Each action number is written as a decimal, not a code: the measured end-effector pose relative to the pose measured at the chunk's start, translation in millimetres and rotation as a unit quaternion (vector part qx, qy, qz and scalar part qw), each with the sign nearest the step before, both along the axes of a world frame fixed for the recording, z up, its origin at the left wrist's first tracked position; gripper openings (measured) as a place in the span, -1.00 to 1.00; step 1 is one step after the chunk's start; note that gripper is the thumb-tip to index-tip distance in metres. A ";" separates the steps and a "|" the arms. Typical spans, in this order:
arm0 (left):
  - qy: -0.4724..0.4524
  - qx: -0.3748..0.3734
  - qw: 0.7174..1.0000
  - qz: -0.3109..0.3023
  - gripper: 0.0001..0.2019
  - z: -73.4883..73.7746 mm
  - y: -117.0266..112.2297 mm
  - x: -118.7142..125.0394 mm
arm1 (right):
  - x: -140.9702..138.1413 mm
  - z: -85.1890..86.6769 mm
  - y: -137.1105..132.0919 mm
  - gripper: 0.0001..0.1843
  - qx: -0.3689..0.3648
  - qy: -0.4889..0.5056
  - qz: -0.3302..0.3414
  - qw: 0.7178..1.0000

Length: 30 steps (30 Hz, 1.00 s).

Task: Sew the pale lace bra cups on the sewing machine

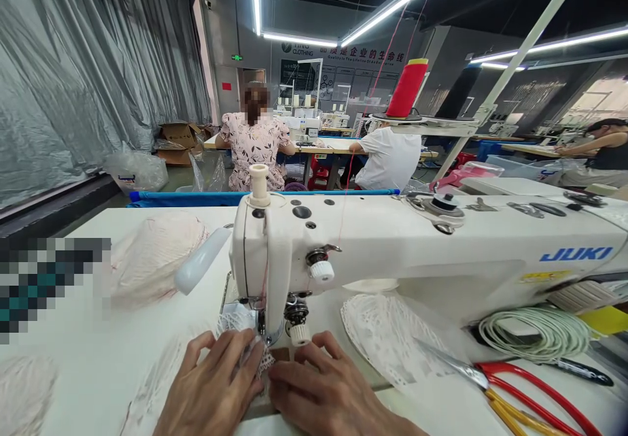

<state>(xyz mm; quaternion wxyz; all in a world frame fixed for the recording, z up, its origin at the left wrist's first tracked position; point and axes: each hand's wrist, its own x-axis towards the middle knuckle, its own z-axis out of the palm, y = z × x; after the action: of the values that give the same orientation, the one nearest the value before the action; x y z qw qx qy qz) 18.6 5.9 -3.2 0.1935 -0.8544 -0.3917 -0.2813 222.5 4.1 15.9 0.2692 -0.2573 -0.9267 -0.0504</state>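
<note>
Your left hand (216, 377), fingers bent, rests on the white openwork lace piece (237, 317) under the head of the white sewing machine (417, 233); your right hand (326, 384) curls beside it. Whether either pinches it is hidden. It looks light, soft, stretchy: hold it by flat edges.

Scissors (485, 377) and coiled cord (564, 339) are lying before the JUKI sewing machine (417, 236); a thread cone (408, 89) is standing behind, fabric (156, 248) lying left.

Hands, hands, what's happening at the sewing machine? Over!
Left hand on white lace at sewing machine. Right hand close by, grip unclear. Scissors off right, touching neither hand.
</note>
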 end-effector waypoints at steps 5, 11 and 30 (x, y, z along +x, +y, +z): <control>-0.045 0.015 0.999 0.011 -0.59 -17.9 0.0 2.9 | -0.5 -0.4 0.0 -0.82 0.007 -0.008 -0.007 1.000; -0.028 0.025 0.999 0.019 -0.56 -11.9 0.6 3.2 | 0.7 -4.7 0.6 -0.86 0.025 0.001 -0.007 1.000; 0.014 -0.068 0.997 -0.020 -0.62 -1.7 22.6 -13.1 | -18.9 -15.1 9.7 -0.78 0.127 0.074 -0.068 0.987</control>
<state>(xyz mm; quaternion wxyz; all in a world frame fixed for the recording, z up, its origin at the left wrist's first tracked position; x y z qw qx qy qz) 5.5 28.5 -4.8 0.1347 -0.8771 -0.3903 -0.2454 203.6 13.8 0.7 0.3631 -0.2865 -0.8707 -0.1672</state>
